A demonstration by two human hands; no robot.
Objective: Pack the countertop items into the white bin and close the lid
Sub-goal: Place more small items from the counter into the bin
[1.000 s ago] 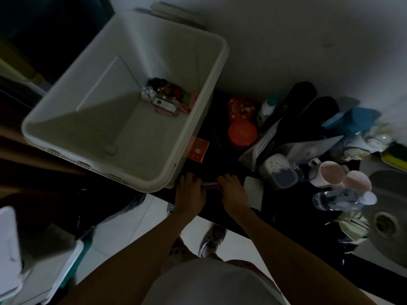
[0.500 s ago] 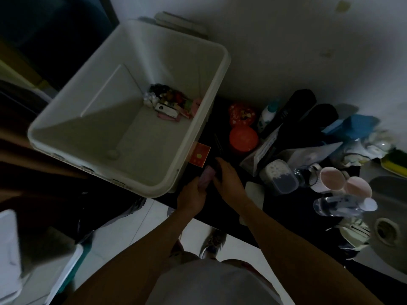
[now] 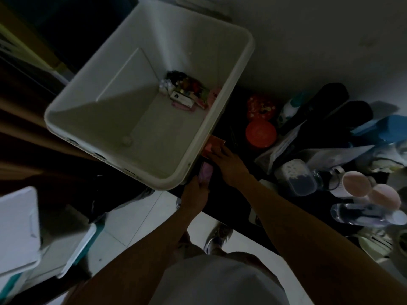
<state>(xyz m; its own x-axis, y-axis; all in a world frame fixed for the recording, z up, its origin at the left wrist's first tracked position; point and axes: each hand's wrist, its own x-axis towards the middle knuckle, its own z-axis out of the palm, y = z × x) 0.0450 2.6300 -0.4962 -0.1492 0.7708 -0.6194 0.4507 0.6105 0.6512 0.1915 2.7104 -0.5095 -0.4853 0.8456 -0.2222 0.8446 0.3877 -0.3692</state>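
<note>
L fingers (image 3: 199,180) curl round a small pink packet (image 3: 206,173), just beside the white bin's (image 3: 242,69) near corner. L hand (image 3: 195,194) sits at the table (image 3: 222,201) edge. R fingers (image 3: 214,154) lie stretched out, flat on a red card (image 3: 215,142) that touches the bin wall; R hand (image 3: 229,164) grips nothing. Bin is open, w/ a small pile of bits (image 3: 187,91) in its far corner. Red-lidded jar (image 3: 261,134), two cups (image 3: 356,183) & a clear bottle (image 3: 365,213) stand further R on the table.
</note>
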